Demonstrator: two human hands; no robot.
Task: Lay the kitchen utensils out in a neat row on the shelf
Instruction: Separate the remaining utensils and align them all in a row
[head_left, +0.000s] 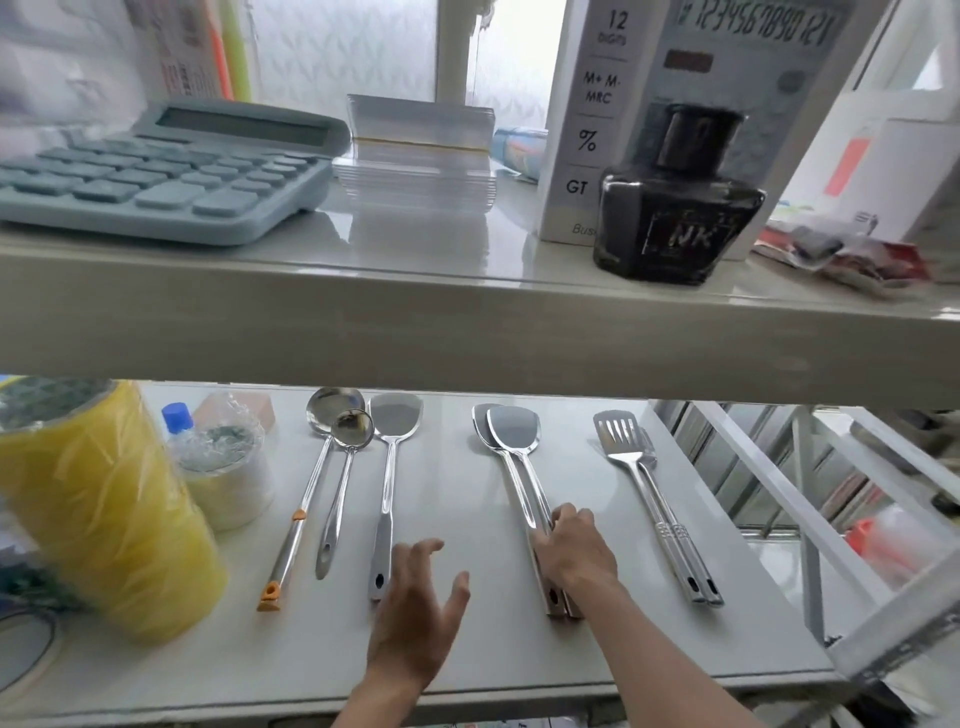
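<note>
On the lower shelf (467, 670) the utensils lie handles toward the person: two ladles (332, 441) at the left, one bowl overlapping the other, then a single turner (387, 483), a stacked pair of turners (519, 457), and a pair of slotted turners (639, 467) at the right. The right hand (574, 551) grips the handles of the stacked pair, fingers curled over them. The left hand (421, 613) hovers with fingers spread just right of the single turner's handle, possibly not touching it. A yellow roll (104, 519) stands at the far left.
</note>
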